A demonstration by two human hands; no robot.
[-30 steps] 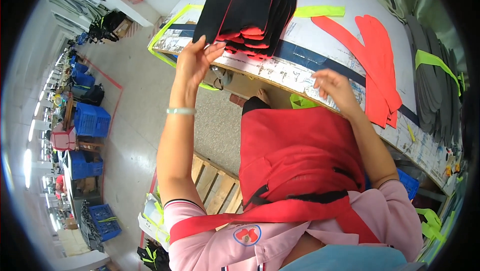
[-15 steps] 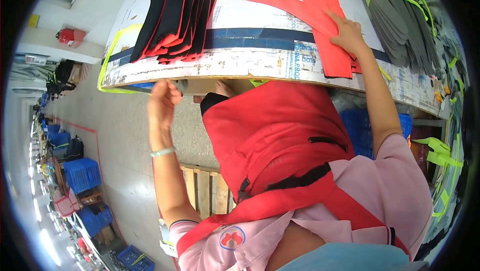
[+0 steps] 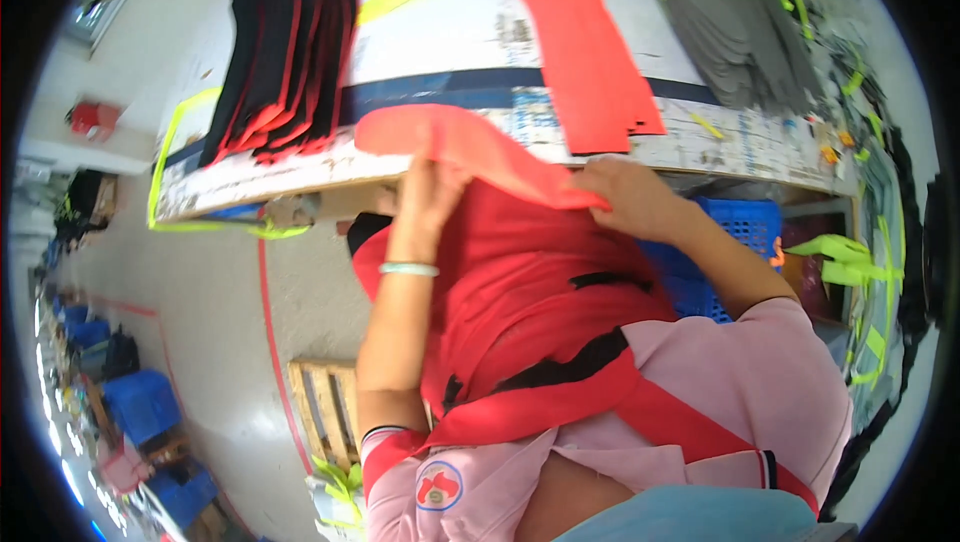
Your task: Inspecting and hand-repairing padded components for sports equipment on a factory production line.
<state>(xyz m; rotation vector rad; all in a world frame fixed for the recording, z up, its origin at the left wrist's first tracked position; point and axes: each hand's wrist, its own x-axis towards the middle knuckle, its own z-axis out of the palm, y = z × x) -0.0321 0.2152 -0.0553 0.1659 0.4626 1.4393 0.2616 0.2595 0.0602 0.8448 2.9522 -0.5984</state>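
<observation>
The coral cloth strip point(image 3: 490, 157) is located between the two hands, in front of the person's red apron point(image 3: 540, 292); its left part overlaps the front edge of the counter point(image 3: 440, 92) in view, contact undetermined. Its long axis runs left to right, dipping toward the right. The right hand point(image 3: 635, 197) has its fingers closed on the strip's right end. The left hand point(image 3: 432, 197) meets the lower edge, the strip's rounded left end extending past it; blur prevents telling whether those fingers are closed. The coral cloth pile point(image 3: 590, 57) lies lengthwise away from the person, its near end just beyond the right hand, the nearer of the two.
</observation>
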